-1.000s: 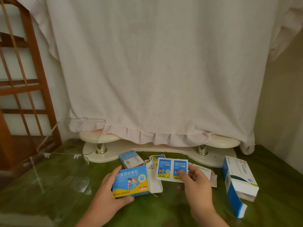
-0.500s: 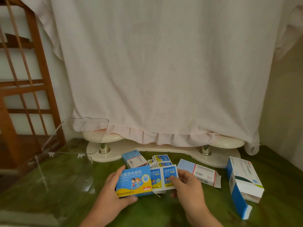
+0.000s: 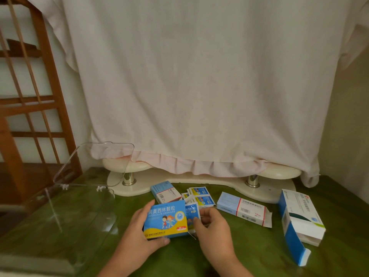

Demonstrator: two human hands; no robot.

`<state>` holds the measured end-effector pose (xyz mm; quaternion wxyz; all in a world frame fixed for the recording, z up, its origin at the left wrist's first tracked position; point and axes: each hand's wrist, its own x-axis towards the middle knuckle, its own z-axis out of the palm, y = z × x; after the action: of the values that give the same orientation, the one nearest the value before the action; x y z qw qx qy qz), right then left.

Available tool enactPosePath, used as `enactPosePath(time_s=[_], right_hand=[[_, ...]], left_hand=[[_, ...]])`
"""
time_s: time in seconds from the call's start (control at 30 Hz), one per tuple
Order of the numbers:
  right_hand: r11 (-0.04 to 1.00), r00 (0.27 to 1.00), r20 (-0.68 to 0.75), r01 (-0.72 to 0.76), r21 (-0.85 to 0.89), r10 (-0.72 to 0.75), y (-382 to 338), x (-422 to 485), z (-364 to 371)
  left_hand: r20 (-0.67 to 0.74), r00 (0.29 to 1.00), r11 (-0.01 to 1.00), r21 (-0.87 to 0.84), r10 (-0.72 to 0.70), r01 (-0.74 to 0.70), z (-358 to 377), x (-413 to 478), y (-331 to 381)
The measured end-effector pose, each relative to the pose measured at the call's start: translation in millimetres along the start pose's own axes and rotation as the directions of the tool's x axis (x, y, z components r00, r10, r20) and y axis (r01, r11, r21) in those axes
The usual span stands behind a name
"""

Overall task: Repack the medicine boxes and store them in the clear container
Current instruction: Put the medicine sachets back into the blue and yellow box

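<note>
My left hand (image 3: 139,232) grips a blue and yellow medicine box (image 3: 166,220) by its left side, just above the green table. My right hand (image 3: 211,226) pinches a pair of blue sachets (image 3: 192,213) that stick partway out of the box's open right end. More sachets (image 3: 201,196) lie loose behind the box. The clear container (image 3: 60,212) stands at the left with its lid raised.
A small blue and white box (image 3: 165,191) lies behind the held box. A long flat box (image 3: 242,209) with an open flap lies to the right. A large blue and white box (image 3: 299,216) stands open at the far right. A cream stand (image 3: 199,177) under a draped cloth runs along the back.
My right hand has carried the pair of sachets leftward and slid them into the open end of the blue and yellow box. My left hand has kept hold of the box.
</note>
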<state>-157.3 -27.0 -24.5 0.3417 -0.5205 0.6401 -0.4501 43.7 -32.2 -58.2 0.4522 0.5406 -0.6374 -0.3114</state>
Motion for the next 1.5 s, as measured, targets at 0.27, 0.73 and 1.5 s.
enactPosePath(time_s=[0.27,0.73,1.5], right_hand=[[0.996,0.998,0.069,0.016,-0.085,-0.011,-4,-2,1],[0.943,0.972,0.192,0.185,-0.276,-0.134,-2,2,0],[0.867,0.95,0.094,0.309,-0.392,-0.297,27,53,-6]], left_hand=[[0.005,1.0,1.0,0.01,-0.024,0.024,0,1,-1],[0.01,1.0,0.999,0.035,-0.008,0.008,0,2,-1],[-0.017,0.999,0.994,0.106,-0.036,0.038,-2,-1,0]])
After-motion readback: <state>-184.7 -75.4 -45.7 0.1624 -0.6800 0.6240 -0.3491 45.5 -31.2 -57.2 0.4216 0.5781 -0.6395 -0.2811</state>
